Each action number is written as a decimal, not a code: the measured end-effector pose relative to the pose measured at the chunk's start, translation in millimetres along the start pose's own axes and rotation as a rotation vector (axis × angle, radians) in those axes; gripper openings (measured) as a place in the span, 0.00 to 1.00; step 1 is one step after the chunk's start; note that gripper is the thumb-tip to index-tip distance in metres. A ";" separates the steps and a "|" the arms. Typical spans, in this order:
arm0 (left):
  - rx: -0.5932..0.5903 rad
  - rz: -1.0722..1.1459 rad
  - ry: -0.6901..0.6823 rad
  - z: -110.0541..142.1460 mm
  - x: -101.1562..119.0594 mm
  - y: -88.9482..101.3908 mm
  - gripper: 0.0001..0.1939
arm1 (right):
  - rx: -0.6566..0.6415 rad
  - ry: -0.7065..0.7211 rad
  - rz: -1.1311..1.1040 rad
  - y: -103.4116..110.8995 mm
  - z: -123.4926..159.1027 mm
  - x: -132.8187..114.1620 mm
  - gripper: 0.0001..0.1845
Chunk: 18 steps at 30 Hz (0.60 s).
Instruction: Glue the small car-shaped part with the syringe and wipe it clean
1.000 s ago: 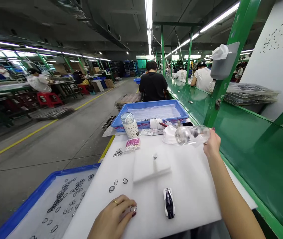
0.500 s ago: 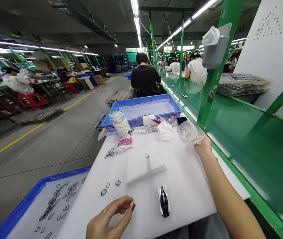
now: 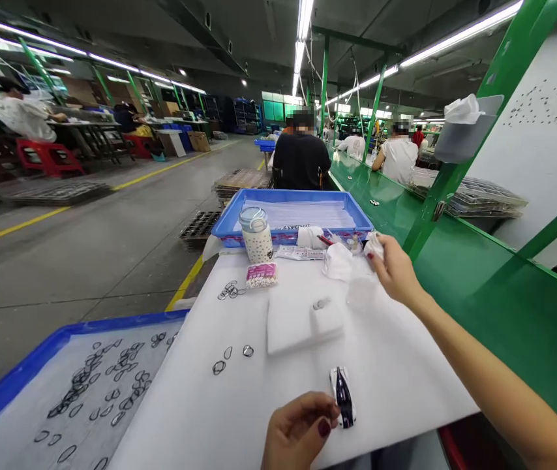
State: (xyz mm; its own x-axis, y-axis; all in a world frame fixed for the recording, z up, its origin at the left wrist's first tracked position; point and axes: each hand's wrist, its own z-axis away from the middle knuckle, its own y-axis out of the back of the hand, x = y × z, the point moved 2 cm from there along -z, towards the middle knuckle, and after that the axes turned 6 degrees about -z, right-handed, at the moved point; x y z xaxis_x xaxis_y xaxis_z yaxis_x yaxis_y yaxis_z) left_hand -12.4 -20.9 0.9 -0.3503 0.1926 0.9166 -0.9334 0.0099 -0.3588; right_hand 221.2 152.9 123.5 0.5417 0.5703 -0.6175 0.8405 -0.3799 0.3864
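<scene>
My left hand [image 3: 302, 427] is low over the white tabletop, fingers curled and thumb close to them. Its fingertips are right beside a white and black toy car [image 3: 343, 398]; whether they touch it, or pinch something small, I cannot make out. At the table's right side my right hand [image 3: 396, 271] is closed on a crumpled white cloth [image 3: 373, 247]. Below that hand lies something of clear plastic [image 3: 361, 292]. A folded white foam sheet [image 3: 291, 323] rests mid-table with a small clear piece [image 3: 321, 303] on it.
Black rings [image 3: 248, 351] lie on the table's left. A patterned cup [image 3: 257, 238], a cotton swab pack [image 3: 261, 275] and a crumpled white cloth [image 3: 338, 262] stand before a blue tray [image 3: 237, 212]. Another blue tray [image 3: 126, 318] holds many rings. A green conveyor [image 3: 494, 287] runs along the right.
My left hand has moved right to the toy car. My right hand has left the clear plastic with the spiral pattern and now grips a white cloth. The view has turned left.
</scene>
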 end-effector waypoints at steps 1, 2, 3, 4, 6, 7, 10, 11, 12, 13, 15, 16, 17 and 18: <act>-0.010 0.076 0.016 -1.3 -0.5 -3.5 0.22 | 0.017 -0.012 0.003 2.9 -4.0 -2.2 0.16; -0.018 0.135 0.019 -3.1 -0.8 -5.9 0.20 | 0.060 -0.019 0.000 8.5 -6.9 -4.8 0.15; -0.031 0.176 0.017 -5.2 -0.9 -7.4 0.19 | 0.119 -0.019 -0.004 16.2 -8.2 -7.9 0.14; -0.037 0.205 0.011 -7.4 -1.2 -7.8 0.17 | 0.178 -0.016 -0.014 25.2 -7.4 -11.3 0.14; -0.055 0.231 0.002 -11.2 -2.3 -6.2 0.15 | 0.213 -0.068 -0.074 41.9 1.9 -16.2 0.14; -0.066 0.231 -0.005 -12.4 -2.9 -4.8 0.14 | 0.177 -0.125 -0.110 47.9 10.7 -16.8 0.13; -0.122 0.209 -0.036 -13.8 -4.4 -1.9 0.11 | -0.051 -0.419 -0.186 51.9 53.3 -6.3 0.09; -0.136 0.204 -0.051 -13.8 -4.4 -1.5 0.11 | -0.105 -0.507 -0.182 50.2 70.5 0.6 0.09; -0.143 0.200 -0.064 -13.8 -4.3 -1.4 0.10 | -0.134 -0.576 -0.170 47.9 87.3 8.5 0.09; -0.143 0.199 -0.075 -13.8 -3.9 -1.4 0.10 | -0.145 -0.628 -0.160 45.6 102.6 16.7 0.09; -0.136 0.208 -0.088 -13.6 -2.5 -1.9 0.09 | -0.100 -0.658 -0.137 43.4 124.8 30.3 0.12; -0.132 0.219 -0.087 -13.5 -1.6 -2.2 0.09 | -0.055 -0.650 -0.124 43.8 130.9 34.3 0.13; -0.135 0.232 -0.078 -13.2 -0.5 -2.6 0.09 | 0.006 -0.634 -0.110 44.6 133.7 35.8 0.13; -0.143 0.245 -0.066 -12.9 0.6 -3.1 0.08 | 0.092 -0.598 -0.093 45.8 133.7 34.1 0.13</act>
State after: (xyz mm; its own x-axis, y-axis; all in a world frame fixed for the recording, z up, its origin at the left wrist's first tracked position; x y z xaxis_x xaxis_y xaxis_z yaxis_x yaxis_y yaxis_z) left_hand -8.7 -8.1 0.2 -0.5730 0.1419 0.8072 -0.8012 0.1103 -0.5881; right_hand 276.2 57.6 28.6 0.3423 0.1064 -0.9336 0.8646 -0.4247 0.2686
